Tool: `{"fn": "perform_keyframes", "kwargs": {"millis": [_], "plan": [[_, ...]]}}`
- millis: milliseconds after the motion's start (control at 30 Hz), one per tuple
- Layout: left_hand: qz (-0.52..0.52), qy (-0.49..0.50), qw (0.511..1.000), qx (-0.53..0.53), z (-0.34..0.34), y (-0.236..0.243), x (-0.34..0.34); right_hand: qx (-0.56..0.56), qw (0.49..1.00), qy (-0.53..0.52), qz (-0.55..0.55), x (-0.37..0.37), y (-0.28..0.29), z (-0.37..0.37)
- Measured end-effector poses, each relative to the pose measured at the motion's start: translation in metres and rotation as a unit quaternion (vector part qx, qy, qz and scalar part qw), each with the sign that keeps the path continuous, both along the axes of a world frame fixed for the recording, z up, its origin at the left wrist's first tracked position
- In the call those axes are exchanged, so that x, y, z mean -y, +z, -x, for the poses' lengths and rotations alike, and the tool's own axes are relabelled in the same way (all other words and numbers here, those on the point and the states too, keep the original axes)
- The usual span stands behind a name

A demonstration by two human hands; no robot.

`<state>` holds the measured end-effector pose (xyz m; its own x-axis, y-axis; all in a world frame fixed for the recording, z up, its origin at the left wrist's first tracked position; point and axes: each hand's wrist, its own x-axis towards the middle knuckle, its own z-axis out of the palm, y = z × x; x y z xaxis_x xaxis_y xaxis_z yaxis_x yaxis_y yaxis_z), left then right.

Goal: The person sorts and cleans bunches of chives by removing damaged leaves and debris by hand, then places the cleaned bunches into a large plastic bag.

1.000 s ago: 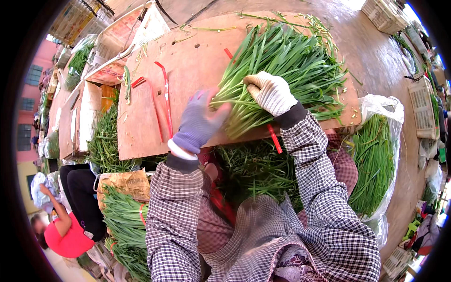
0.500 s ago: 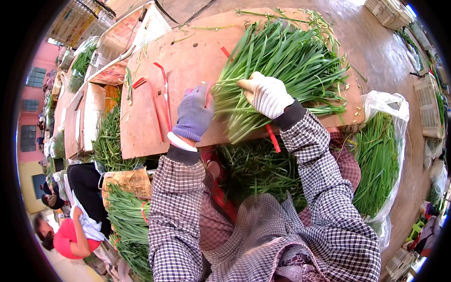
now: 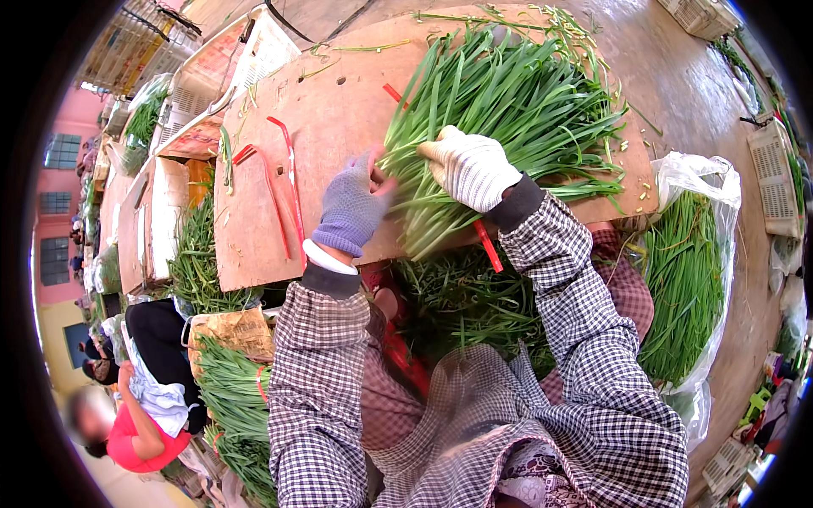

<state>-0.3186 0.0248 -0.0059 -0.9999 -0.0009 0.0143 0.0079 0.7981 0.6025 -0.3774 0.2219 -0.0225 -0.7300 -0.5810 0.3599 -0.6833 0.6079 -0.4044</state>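
A large loose bunch of garlic chives lies across the wooden board, its pale stem ends pointing toward me and to the left. My right hand, in a white knitted glove with yellowed fingertips, is closed around the lower stems. Beside the stem ends is my left hand, in a grey-purple glove with bare fingertips. Its fingers are bent together in a pinch, slightly blurred, so what sits between them cannot be made out. Red ties lie on the board left of that hand; another red tie sticks out under the bunch.
Below the board's near edge is a heap of green leaves. A clear plastic bag of chives stands at right, tied bundles at lower left. A white crate stands beyond the board's left side. A seated person is at far left.
My left fingers have curled in more beside the stem ends. The right hand keeps its hold on the chives. The view has shifted slightly, and the person at left has moved an arm.
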Motion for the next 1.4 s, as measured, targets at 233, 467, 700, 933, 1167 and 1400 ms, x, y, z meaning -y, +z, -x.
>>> {"fn": "perform_keyframes", "kwargs": {"millis": [233,467,700,933,1167,1400], "plan": [[0.023,0.014,0.999,-0.021,0.009,-0.005,-0.013,-0.007,1.000,-0.001,0.013,0.000,-0.003,0.001],[-0.117,0.054,0.992,-0.009,0.011,-0.011,-0.018,-0.011,1.000,-0.006,0.012,0.000,0.000,-0.001],[-0.446,0.155,0.878,0.081,-0.003,0.011,-0.008,-0.004,1.000,-0.011,0.016,0.001,-0.006,0.003],[-0.542,0.185,0.817,0.073,-0.039,0.031,0.037,0.000,1.000,-0.010,-0.014,0.001,-0.011,0.005],[-0.722,0.181,0.662,-0.082,-0.074,0.039,0.097,0.005,0.999,0.006,0.037,0.000,-0.008,0.002],[-0.450,0.251,0.857,-0.006,-0.100,0.022,0.101,-0.010,0.998,0.010,0.058,-0.004,-0.010,0.004]]}}
